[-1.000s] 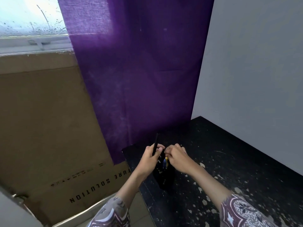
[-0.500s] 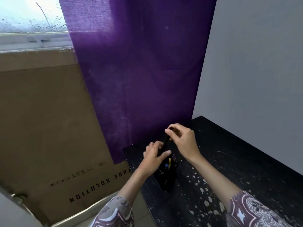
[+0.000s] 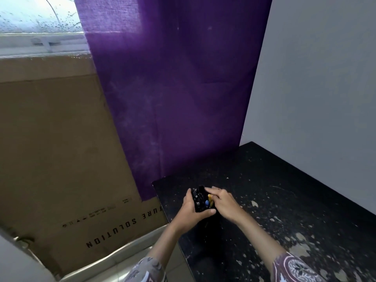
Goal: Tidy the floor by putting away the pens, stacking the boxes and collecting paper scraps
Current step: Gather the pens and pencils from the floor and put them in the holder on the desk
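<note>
On the speckled black tabletop (image 3: 284,210), the left hand (image 3: 192,212) grips a black pen holder (image 3: 198,200) while the right hand (image 3: 222,204), fingers curled, pinches a yellow pen (image 3: 210,197) between its fingertips.

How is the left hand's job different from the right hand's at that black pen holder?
The left hand grips the black pen holder from its side, thumb across the front; the right hand reaches over the top, fingers at the pens. Left steadies, right seems to tuck pens in. Both are at the black table's corner.

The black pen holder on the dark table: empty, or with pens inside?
With pens inside: blue and yellow pen ends stick out of the black pen holder.
</note>
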A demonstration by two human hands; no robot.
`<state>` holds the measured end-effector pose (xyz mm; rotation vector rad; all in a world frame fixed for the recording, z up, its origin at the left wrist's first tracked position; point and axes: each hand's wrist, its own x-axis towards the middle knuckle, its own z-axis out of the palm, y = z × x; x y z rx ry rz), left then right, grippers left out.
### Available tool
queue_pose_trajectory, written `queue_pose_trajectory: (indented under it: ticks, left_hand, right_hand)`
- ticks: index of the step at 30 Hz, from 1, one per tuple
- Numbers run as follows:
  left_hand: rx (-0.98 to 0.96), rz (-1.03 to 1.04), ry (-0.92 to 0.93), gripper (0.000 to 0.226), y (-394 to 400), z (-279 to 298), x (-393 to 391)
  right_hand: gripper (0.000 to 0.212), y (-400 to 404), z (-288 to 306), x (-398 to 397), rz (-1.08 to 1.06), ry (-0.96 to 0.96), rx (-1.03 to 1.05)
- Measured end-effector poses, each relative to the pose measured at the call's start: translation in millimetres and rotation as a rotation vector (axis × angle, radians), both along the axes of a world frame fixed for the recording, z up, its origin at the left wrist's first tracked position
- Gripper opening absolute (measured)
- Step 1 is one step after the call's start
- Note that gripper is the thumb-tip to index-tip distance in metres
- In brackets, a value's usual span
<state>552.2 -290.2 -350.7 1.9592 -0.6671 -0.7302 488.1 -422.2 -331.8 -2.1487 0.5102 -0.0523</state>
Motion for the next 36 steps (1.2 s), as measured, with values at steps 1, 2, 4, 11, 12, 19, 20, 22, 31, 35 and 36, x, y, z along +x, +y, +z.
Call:
queue_pose_trajectory:
  ticks: [1,2,4,11,12,19,20,22,31,35,36]
  left_hand:
    - [-0.02,0.005,-0.011,0.093,-1.8,1.9,-2.1]
    - [-0.028,0.008,-0.015,0.088,-3.3,4.7,-4.3]
    - [-0.033,0.002,-0.022,0.085,-6.8,10.7,-6.6]
    - [-0.082,0.075,-0.07,0.071,-8.0,24.0,-6.0]
    - [-0.079,0.076,-0.081,0.074,-6.7,26.0,-6.1]
    - [-0.061,0.081,-0.079,0.081,9.6,39.6,-14.6]
    - [-0.057,0.08,-0.083,0.08,13.2,40.1,-15.5]
    - [-0.036,0.089,-0.086,0.079,22.7,40.2,-17.9]
    - [0.022,0.127,-0.086,0.076,74.5,45.3,-34.3]
    - [0.017,0.162,-0.085,0.076,108.3,55.6,-44.0]
    - [0.02,0.176,-0.098,0.075,120.2,58.7,-47.6]
  right_hand:
    - [0.041,1.8,-1.3,-1.8,0.008,-0.024,0.052]
    - [0.041,2.9,-2.8,-4.1,0.015,-0.063,0.085]
    - [0.042,3.7,-4.2,-9.6,0.016,-0.169,0.133]
    - [0.035,12.8,14.4,-20.8,-0.074,-0.345,0.185]
    - [0.032,15.1,16.2,-22.0,-0.064,-0.334,0.156]
    - [0.024,25.7,12.3,-30.2,-0.1,-0.353,-0.219]
    - [0.024,25.6,9.7,-29.8,-0.098,-0.328,-0.271]
    - [0.028,27.4,8.2,-29.1,-0.141,-0.266,-0.258]
    - [0.051,56.2,29.5,-36.8,-0.163,-0.162,-0.271]
    - [0.05,88.2,38.1,-45.4,-0.145,-0.235,-0.256]
    - [0.05,100.0,40.7,-48.5,-0.135,-0.245,-0.247]
